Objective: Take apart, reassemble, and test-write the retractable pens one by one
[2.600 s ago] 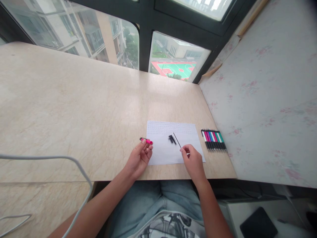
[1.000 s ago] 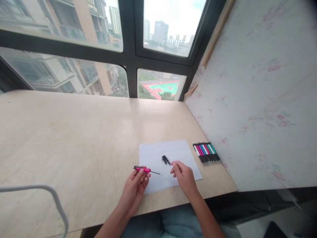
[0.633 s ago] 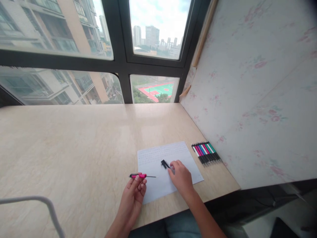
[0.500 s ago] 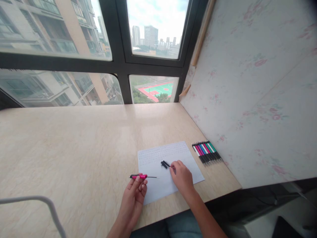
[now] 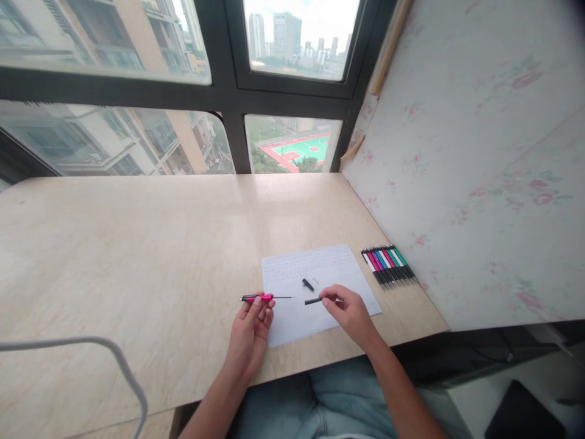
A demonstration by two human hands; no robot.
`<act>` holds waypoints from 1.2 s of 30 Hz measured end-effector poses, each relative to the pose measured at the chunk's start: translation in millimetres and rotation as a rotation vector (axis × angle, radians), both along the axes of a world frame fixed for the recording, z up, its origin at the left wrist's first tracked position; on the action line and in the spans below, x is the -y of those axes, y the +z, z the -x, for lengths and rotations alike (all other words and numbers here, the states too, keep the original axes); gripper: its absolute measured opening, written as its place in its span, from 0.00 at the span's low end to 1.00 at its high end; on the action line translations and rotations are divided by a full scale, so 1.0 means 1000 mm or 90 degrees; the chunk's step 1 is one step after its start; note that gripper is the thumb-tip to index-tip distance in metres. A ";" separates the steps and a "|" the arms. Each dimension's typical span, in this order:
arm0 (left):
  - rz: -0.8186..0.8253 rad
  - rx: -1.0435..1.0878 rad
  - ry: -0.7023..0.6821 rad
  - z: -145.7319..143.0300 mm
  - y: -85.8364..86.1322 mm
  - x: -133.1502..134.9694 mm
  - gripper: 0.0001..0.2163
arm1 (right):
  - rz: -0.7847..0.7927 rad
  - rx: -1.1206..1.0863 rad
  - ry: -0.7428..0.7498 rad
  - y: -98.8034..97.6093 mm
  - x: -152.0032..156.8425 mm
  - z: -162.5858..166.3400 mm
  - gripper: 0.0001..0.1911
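With our left hand [image 5: 250, 329] we pinch the pink pen barrel [image 5: 264, 297], with our right hand [image 5: 350, 308] the black tube [image 5: 312, 301], both likely light, stiff and best gripped mid-length.

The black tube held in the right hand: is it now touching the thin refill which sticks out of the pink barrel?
Apart. The head view shows white paper between the tip of the refill and the facing end of the black tube.

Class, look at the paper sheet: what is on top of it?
A small black piece lies on the paper sheet, near handwritten lines. The right hand, holding a black tube, hides whatever lies beneath it.
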State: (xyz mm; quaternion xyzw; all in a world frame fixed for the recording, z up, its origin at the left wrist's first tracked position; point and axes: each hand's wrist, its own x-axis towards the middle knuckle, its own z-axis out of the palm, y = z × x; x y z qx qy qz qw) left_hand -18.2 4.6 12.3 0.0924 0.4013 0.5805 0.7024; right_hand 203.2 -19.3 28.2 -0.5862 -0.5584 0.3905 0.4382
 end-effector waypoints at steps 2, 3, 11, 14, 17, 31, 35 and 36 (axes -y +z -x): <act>0.005 -0.001 0.001 0.000 0.001 0.000 0.05 | -0.020 0.002 0.002 0.005 0.001 0.003 0.08; 0.008 0.000 0.000 0.000 0.001 0.000 0.05 | -0.026 0.000 -0.003 0.007 0.001 0.004 0.07; -0.012 0.003 -0.005 -0.001 -0.004 0.001 0.05 | -0.070 0.041 -0.006 0.005 -0.002 0.017 0.07; -0.012 0.001 -0.014 -0.002 -0.004 0.002 0.06 | -0.080 0.044 -0.001 0.004 -0.002 0.021 0.08; -0.014 -0.002 -0.024 -0.003 -0.004 0.003 0.07 | -0.085 0.045 0.003 0.004 -0.002 0.022 0.08; -0.017 -0.039 -0.084 -0.017 -0.003 0.018 0.12 | -0.084 0.018 0.011 -0.001 0.004 0.039 0.07; -0.028 -0.044 -0.083 -0.015 -0.003 0.016 0.12 | -0.092 0.030 0.028 0.001 0.005 0.040 0.07; -0.031 -0.046 -0.086 -0.015 -0.003 0.016 0.12 | -0.087 0.029 0.025 0.001 0.005 0.040 0.06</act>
